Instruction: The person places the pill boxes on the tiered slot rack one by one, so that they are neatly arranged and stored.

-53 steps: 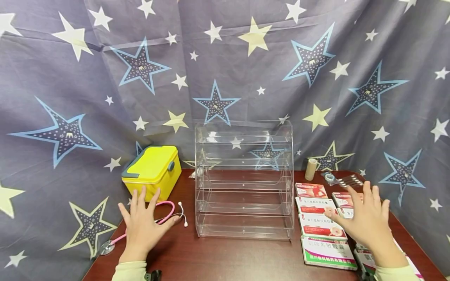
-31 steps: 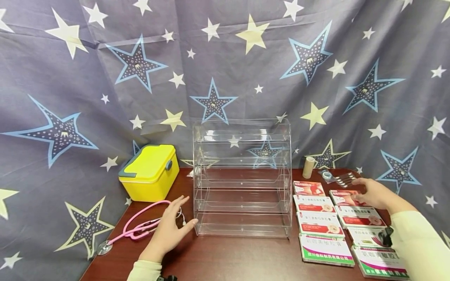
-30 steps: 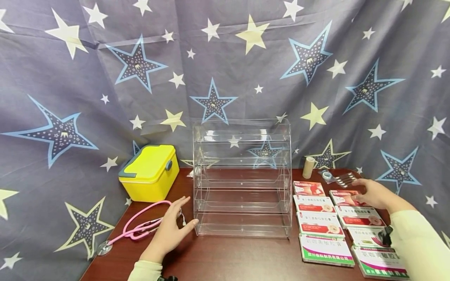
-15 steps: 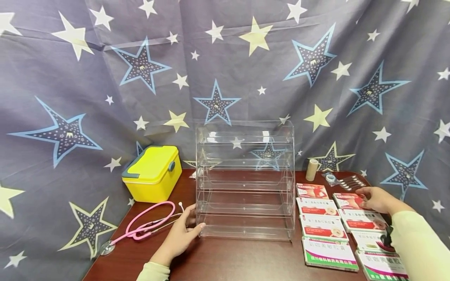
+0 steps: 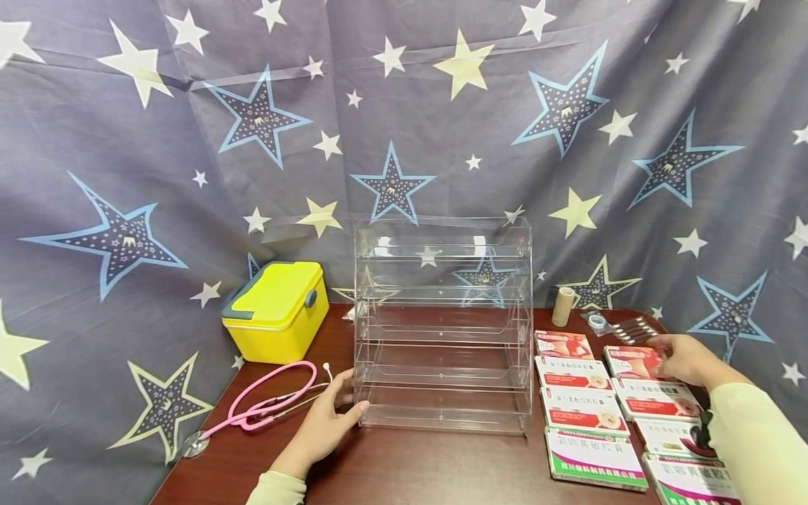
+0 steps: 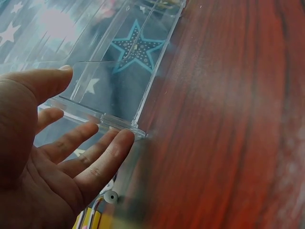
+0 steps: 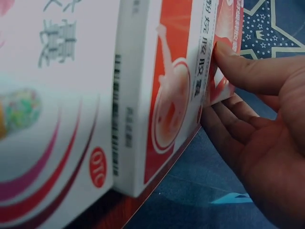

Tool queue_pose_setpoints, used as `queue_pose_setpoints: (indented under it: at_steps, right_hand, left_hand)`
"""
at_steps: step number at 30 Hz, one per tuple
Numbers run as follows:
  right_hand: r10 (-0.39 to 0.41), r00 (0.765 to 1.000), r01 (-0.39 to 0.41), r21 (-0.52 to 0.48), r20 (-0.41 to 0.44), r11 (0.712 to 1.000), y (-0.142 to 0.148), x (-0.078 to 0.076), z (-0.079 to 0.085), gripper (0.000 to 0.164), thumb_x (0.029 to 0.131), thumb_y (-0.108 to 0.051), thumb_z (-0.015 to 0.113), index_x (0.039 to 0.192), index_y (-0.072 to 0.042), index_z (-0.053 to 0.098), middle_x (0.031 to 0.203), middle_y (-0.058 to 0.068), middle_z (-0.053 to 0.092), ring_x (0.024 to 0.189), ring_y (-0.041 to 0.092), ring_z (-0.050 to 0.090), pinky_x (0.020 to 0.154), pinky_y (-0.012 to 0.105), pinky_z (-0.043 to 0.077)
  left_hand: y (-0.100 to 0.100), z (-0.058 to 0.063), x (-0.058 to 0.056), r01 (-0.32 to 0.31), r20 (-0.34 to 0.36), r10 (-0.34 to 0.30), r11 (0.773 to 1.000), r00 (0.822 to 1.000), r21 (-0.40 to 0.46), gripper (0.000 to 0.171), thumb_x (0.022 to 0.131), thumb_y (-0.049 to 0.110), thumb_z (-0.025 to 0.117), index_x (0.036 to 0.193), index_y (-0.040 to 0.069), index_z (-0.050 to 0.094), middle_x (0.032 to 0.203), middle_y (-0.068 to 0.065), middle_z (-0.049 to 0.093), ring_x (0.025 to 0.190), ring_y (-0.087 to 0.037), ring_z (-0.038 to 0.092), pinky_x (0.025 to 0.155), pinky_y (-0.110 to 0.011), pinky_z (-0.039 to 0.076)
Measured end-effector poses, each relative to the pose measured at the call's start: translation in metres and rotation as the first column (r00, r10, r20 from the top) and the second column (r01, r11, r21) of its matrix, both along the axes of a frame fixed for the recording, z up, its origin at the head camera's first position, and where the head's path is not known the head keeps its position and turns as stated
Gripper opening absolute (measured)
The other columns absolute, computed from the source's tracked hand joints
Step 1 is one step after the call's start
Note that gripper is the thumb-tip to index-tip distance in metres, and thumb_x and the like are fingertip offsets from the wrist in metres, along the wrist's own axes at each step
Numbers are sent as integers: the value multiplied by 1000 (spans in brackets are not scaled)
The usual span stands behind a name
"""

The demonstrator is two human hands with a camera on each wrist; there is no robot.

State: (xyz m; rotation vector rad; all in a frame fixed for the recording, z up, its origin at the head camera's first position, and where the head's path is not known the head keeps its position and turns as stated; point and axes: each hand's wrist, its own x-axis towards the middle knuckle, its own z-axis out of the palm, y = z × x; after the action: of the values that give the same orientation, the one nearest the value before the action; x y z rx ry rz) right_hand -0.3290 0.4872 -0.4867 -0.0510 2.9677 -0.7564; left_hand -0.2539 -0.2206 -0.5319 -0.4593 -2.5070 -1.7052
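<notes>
A clear acrylic tiered display rack (image 5: 442, 417) stands mid-table. My left hand (image 5: 325, 424) is at its lower left corner, thumb by the front and fingers along the side. In the left wrist view those fingers (image 6: 102, 164) are loosely extended at the rack's edge (image 6: 138, 112). On the right, my right hand (image 5: 688, 361) pinches the outer edge of a red medicine box (image 5: 631, 361), at the back of the outer row. The right wrist view shows the thumb (image 7: 238, 67) on that box's printed face and fingers under its edge.
Several white, red and green medicine boxes (image 5: 596, 456) lie in two rows. Behind them are a tan roll (image 5: 563, 306), a small tape roll (image 5: 596, 322) and packed swabs (image 5: 634, 328). A yellow case (image 5: 278, 308) and pink stethoscope (image 5: 243, 417) lie left. A star-patterned curtain (image 5: 416, 119) hangs behind.
Both hands were raised and spread at first. The left has moved right to the rack's side; the right has reached back and taken hold of the red medicine box.
</notes>
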Motion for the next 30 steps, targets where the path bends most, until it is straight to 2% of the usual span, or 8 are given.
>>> queue_pose_setpoints:
  at_steps: [7,8,14,17,25,28,30]
  right_hand:
    - [-7,997,6,-9,-71,1000,8,2,1,63,74,-8,87,126,14,60,107,35,66,94,45,62,82,65,50]
    - [-5,996,3,-14,-85,1000,9,2,1,59,75,-7,86,123,14,62,105,32,67,91,42,62,80,61,52]
    - [-25,988,18,-45,-153,999,8,7,7,28,88,-3,77,112,9,68,94,20,69,83,29,61,69,41,50]
    - [-26,986,21,-33,-164,999,9,8,10,21,92,-4,74,110,7,70,96,23,69,83,30,61,69,41,50]
    - [-26,980,16,-53,-197,998,15,11,17,19,93,-4,73,110,6,71,99,24,71,80,23,63,63,34,51]
    - [-36,967,17,-76,-251,997,12,13,26,21,95,-7,74,111,6,71,96,20,73,77,15,61,61,30,49]
    - [-62,951,31,-107,-304,994,8,15,37,23,97,-10,74,113,6,71,93,16,73,75,8,59,59,27,48]
  left_hand:
    - [-1,-2,0,21,-8,-21,1000,1000,4,57,99,13,75,151,15,50,138,-18,62,118,-37,65,85,-30,59]
    - [-1,-2,0,19,-14,-19,1000,1000,1,57,99,13,74,150,15,50,138,-17,63,118,-36,65,86,-30,59]
    - [-2,-4,1,-5,-40,4,1000,999,-14,56,99,9,73,150,16,52,134,-12,62,116,-32,66,90,-29,58]
    - [-3,-4,1,-4,-42,3,1000,999,-11,56,99,8,72,151,15,52,135,-12,62,117,-32,66,90,-29,58]
    - [-4,-5,1,13,-48,-13,1000,999,-12,55,100,10,71,151,13,50,137,-17,62,117,-37,66,89,-30,58]
    - [-4,-5,1,24,-60,-25,1000,998,-10,54,101,10,70,151,12,49,137,-20,62,117,-39,66,89,-30,59]
    - [-3,-4,2,23,-64,-24,1000,998,-9,54,101,10,70,151,12,49,137,-20,62,117,-40,66,89,-30,59]
